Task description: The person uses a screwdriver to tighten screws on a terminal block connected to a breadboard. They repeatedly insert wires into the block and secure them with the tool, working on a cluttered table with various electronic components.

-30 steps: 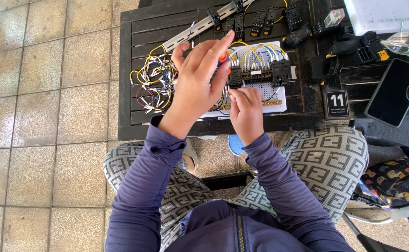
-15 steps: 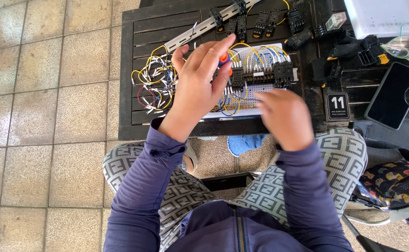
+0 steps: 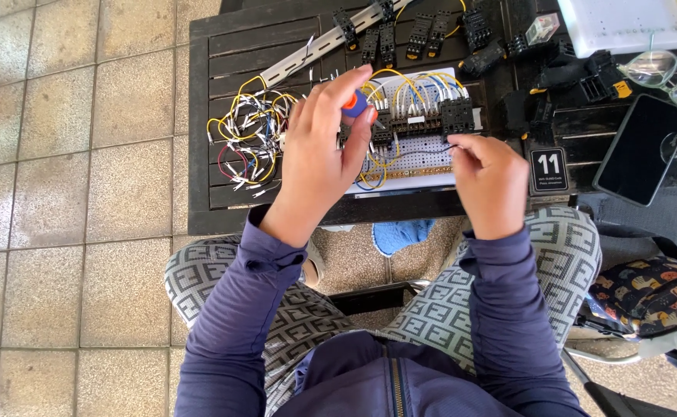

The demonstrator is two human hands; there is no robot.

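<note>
Left hand: closed around a screwdriver with an orange and blue handle, tip down over the board.
Right hand: fingers pinched on a thin wire end at the board's right side.
Perforated board: white, flat on the dark slatted desk, near its front edge; carries black terminal blocks and looped yellow and white wires.
Handling, judged: board light and stiff, best held by its bare edges; wires soft and springy, easily pulled loose; wire end is best taken near the tip.
Loose wire bundle: yellow, red, white, left of the board, just beside the left hand.
Metal rail: lies slanted behind the bundle.
Spare black blocks: along the far edge.
Phone: right, dark screen.
Number card: just beside the right hand.
Open room: bare slats at far left; the right side is crowded; the board's front edge nearly meets the desk edge.
</note>
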